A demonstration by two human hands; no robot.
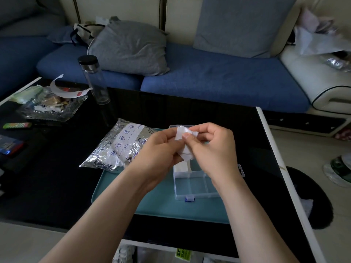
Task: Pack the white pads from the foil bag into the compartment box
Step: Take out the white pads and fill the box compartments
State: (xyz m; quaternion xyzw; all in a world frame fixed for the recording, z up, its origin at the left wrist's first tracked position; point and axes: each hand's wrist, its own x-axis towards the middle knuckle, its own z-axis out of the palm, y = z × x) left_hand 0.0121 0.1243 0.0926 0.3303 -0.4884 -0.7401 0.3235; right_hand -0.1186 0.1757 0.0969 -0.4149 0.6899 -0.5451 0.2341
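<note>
Two hands up over the middle of the head view, and both are on one white pad (185, 144). The left hand (157, 150) pinches it from the left and the right hand (212, 149) comes in from the right, thumb laid across the top of it. The fingers (204, 130) of the right hand are curled, gripping the pad's far edge. The pad is crumpled and part folded, held in the air above the compartment box (195, 185), not touching it.

The box is clear plastic and sits on a teal tray (133, 198), lid open, blue latch (190, 198) facing the person. Its near compartments show only bare plastic. In a far left compartment there is a second white piece (180, 168), half hidden under the hands. Whether it is one pad or more, I cannot tell.

Left of the hands lies the foil bag (121, 147), silver with blue printing and a white label strip. It lies flat, partly on the tray's far left corner and partly on the dark tabletop (57, 177).

Further back on the tabletop stands a clear bottle (95, 80) with a black cap, upright. Left of it is a glass dish (51, 107) full of scraps and wrappers. Behind runs a blue sofa (218, 78) with a grey cushion (129, 48) leaning on it.
</note>
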